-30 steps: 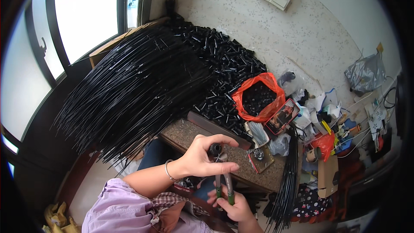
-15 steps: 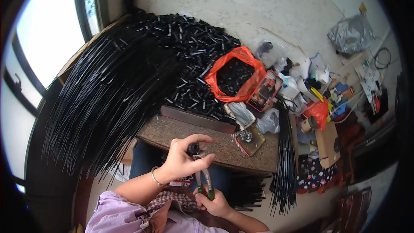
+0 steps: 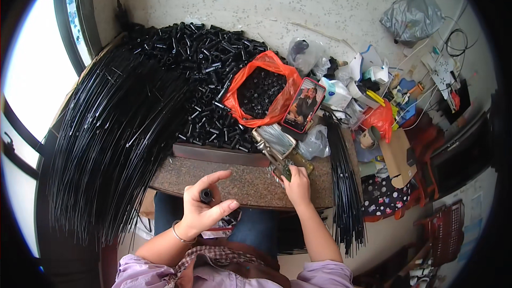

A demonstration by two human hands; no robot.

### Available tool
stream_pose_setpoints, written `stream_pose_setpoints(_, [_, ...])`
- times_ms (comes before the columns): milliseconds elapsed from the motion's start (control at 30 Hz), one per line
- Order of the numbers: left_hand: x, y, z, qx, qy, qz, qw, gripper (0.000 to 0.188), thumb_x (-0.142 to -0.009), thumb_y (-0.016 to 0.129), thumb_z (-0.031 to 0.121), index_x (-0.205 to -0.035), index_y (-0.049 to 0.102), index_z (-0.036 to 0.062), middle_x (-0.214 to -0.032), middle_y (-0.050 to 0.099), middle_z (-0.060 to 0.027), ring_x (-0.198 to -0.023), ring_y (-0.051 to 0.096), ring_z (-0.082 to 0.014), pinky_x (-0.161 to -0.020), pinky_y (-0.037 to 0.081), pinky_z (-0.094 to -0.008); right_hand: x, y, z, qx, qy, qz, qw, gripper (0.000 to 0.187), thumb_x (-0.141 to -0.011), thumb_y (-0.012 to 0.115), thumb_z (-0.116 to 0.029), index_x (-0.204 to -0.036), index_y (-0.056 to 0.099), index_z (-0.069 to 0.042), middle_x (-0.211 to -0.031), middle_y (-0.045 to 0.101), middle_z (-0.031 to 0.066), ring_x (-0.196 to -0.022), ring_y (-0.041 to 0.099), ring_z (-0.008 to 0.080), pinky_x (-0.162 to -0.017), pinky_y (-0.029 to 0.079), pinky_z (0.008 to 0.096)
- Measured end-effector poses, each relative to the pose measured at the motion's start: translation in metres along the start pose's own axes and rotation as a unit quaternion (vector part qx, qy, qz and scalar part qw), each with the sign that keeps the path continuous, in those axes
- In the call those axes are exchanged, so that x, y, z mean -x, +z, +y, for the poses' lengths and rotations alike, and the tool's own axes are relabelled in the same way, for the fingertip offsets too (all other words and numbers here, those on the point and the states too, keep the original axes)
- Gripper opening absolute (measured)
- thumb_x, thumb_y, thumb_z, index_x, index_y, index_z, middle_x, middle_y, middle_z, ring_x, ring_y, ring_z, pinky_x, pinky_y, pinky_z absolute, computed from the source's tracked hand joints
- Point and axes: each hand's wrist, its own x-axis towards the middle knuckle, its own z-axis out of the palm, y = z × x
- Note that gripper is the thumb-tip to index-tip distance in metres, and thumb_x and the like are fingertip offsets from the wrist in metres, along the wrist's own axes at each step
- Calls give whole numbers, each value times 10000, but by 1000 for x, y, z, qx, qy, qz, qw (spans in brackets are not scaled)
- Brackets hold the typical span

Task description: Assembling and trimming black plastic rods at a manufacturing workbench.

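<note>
My left hand (image 3: 205,205) is over the table's front edge, its thumb and forefinger spread apart. Its other fingers curl round a black tube (image 3: 206,196), seen end-on with its dark hole facing up. Further right, my right hand (image 3: 296,184) grips green-handled pliers (image 3: 273,157). The plier jaws point away from me, above the left side of a small tray (image 3: 293,142) of thin silvery pins. Whether the jaws hold anything is too small to tell.
Black tubes (image 3: 213,69) are heaped behind a low dark barrier (image 3: 218,154). Long thin black rods (image 3: 106,144) spread at left, with another bundle (image 3: 345,197) at right. An orange-red bag (image 3: 290,101) of small black parts, a phone (image 3: 304,105) and a clear plastic bag (image 3: 316,143) stand near the tray.
My right hand has carried the pliers from beside my left hand, forward and right to the tray. My left hand keeps the tube and sits lower left in view; the view itself has shifted.
</note>
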Motion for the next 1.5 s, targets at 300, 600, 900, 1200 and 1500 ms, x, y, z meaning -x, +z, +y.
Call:
stream_pose_setpoints(300, [0,-3,0,-23,18,8,1000,466,-694,746,165,-1083,569,-21,-511,411,64,-477,336,-10,-454,234,-179,-1,11,3,66,-63,7,996,200,-722,599,-37,-906,520,-37,-769,563,124,-790,546,298,-671,471,389])
stream_pose_setpoints(600, [14,2,14,-16,22,-77,997,368,-715,718,130,-1049,609,20,-509,466,35,-475,389,-21,-462,294,-186,1,3,14,-297,241,88,920,183,-754,641,-51,-870,499,-46,-722,575,60,-566,539,175,-526,434,287])
stream_pose_setpoints(900, [21,26,35,-49,64,-55,995,639,-693,757,298,-1214,505,27,-466,418,11,-445,431,-51,-452,345,-197,37,-84,-189,-822,202,40,531,297,-757,643,-8,-968,440,-60,-754,543,53,-647,538,125,-617,459,234])
stream_pose_setpoints(1200, [36,15,39,-68,80,-32,994,666,-675,764,348,-1194,521,8,-536,509,-29,-474,498,-79,-471,398,-209,45,-85,-201,-799,201,7,567,332,-745,672,-25,-982,441,-47,-808,541,62,-695,536,112,-670,456,223])
stream_pose_setpoints(1500, [43,15,40,-104,57,-14,993,760,-693,738,384,-1270,430,-3,-645,548,-70,-554,556,-112,-512,429,-234,45,-88,-206,-719,155,26,677,331,-750,649,0,-991,426,-40,-839,532,60,-738,530,106,-681,451,228])
